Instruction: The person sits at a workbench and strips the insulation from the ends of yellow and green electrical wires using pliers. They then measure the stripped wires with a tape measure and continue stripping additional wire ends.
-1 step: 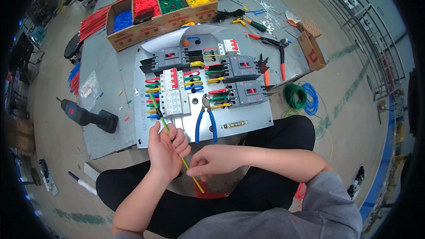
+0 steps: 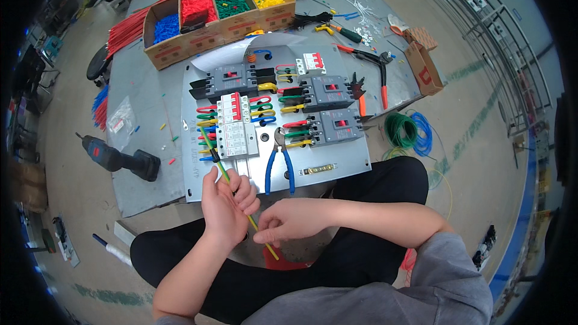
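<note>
I sit cross-legged in front of a grey metal mounting plate (image 2: 337, 165) that carries black and white circuit breakers (image 2: 325, 93) wired with short red, green, yellow and blue loops. My left hand (image 2: 226, 207) grips a thin yellow-green wire (image 2: 221, 171) whose top end reaches the white breaker block (image 2: 236, 129) at the plate's left. Lower on the same wire, above my lap, my right hand (image 2: 290, 219) pinches it between thumb and fingers. Blue-handled pliers (image 2: 279, 165) lie on the plate just right of my left hand.
A black cordless drill (image 2: 123, 159) lies to the left. At the back stands a cardboard box (image 2: 217, 30) of red, blue, green and yellow pieces. Orange-handled crimpers (image 2: 376, 69), a small carton (image 2: 424, 66) and green and blue wire coils (image 2: 406, 129) are to the right.
</note>
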Demonstrator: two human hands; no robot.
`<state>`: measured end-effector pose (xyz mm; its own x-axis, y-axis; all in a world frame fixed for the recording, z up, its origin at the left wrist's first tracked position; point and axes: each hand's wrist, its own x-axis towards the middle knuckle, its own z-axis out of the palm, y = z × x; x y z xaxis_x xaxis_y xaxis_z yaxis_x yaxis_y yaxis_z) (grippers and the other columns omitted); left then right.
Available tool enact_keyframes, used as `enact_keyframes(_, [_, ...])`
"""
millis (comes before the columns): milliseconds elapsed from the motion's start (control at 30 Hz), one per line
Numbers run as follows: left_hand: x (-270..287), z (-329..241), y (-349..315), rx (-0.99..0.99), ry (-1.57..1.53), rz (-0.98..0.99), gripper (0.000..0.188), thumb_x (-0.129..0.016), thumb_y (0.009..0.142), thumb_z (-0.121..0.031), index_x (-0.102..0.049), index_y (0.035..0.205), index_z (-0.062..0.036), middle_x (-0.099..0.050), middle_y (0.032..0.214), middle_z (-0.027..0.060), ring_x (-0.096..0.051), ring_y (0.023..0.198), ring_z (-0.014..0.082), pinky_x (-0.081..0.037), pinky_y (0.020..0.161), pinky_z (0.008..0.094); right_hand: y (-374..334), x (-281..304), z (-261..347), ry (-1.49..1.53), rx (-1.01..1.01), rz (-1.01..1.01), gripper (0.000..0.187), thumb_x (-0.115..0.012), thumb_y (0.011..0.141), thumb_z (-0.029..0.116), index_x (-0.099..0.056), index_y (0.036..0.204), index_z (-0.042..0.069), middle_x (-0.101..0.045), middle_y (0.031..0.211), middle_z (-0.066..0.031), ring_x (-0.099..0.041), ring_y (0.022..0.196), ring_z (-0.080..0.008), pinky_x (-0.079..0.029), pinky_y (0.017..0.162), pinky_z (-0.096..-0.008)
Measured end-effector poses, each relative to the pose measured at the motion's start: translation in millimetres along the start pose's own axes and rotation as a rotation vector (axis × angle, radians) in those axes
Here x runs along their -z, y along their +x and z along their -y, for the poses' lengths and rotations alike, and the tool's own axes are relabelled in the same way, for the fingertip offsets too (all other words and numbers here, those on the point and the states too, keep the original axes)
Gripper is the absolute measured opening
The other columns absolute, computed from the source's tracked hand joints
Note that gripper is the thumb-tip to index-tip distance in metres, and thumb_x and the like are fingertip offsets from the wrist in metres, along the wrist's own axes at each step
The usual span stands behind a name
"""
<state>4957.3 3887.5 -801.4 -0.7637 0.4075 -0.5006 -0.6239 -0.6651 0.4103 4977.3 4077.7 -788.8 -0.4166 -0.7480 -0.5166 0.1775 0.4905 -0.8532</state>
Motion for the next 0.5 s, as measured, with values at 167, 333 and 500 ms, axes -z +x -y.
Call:
enact_keyframes(167, [4, 8, -4, 0.004, -0.053, 0.022, 0.053, -0.034, 0.107, -0.057, -0.039, 0.078, -0.0130, -0.030, 0.065, -0.0010, -0.028, 0.058, 0.0139, -0.026, 0.053, 0.0291, -2, -14, 2, -0.501, 0.002, -0.041, 0.058, -0.049, 0.108, 0.052, -0.069, 0.086, 0.002, -0.072, 0.075, -0.0158, -0.071, 0.073, -0.0360, -0.056, 0.069, -0.0449])
enact_keyframes(333, [-6, 6, -7, 0.055, -0.037, 0.076, 0.056, -0.032, 0.106, -0.062, -0.047, 0.086, -0.0119, -0.029, 0.063, -0.0011, -0.027, 0.057, 0.0135, -0.025, 0.053, 0.0290, 3, -30, -15, -0.572, 0.040, -0.051, 0.057, -0.051, 0.107, 0.043, -0.070, 0.077, 0.000, -0.070, 0.071, -0.0206, -0.070, 0.070, -0.0416, -0.057, 0.068, -0.0506])
enact_keyframes(500, [-6, 0, -7, 0.015, -0.037, 0.123, 0.056, -0.032, 0.106, -0.063, -0.056, 0.100, -0.0136, -0.030, 0.063, -0.0009, -0.028, 0.057, 0.0126, -0.025, 0.053, 0.0285, -1, -30, -16, -0.616, 0.045, -0.006, 0.055, -0.051, 0.107, 0.039, -0.072, 0.077, -0.002, -0.071, 0.074, -0.0217, -0.071, 0.071, -0.0420, -0.058, 0.069, -0.0501])
